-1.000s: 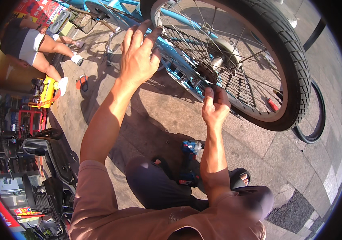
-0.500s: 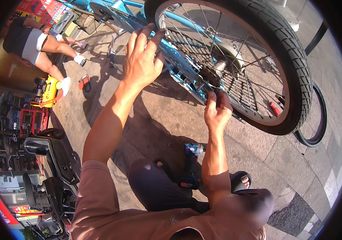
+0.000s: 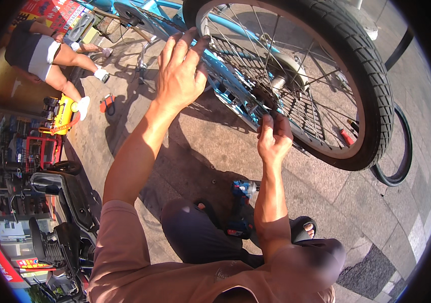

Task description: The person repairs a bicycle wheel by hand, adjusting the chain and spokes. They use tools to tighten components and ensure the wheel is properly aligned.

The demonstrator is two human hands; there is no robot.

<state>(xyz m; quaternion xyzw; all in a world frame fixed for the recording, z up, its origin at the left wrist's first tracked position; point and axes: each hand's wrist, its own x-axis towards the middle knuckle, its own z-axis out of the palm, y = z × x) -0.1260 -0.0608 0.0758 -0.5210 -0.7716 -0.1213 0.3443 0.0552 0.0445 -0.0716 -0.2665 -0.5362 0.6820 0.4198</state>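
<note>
A light-blue bicycle frame (image 3: 220, 76) lies tipped in front of me, its spoked wheel with a black treaded tyre (image 3: 379, 96) at the upper right. My left hand (image 3: 180, 73) is on the blue frame by the wheel's left edge, fingers stretched and slightly apart, with nothing visibly gripped. Close to the wheel's hub (image 3: 278, 82), my right hand (image 3: 275, 135) pinches thumb and fingers together at the dark axle end. What sits between those fingertips is too small and hidden to name. The sprocket area (image 3: 262, 96) shows just above that hand.
A blue cordless power tool (image 3: 243, 189) rests on the paving between my feet. Beyond the wheel are a red-handled tool (image 3: 346, 137) and a loose black tyre (image 3: 406, 151). Left stand another person (image 3: 34, 48), a yellow compressor (image 3: 65, 116) and a black motor scooter (image 3: 69, 199).
Almost nothing differs. My right hand stays pinched at the axle end with only a slight shift of the fingertips, and my left hand keeps its place on the frame.
</note>
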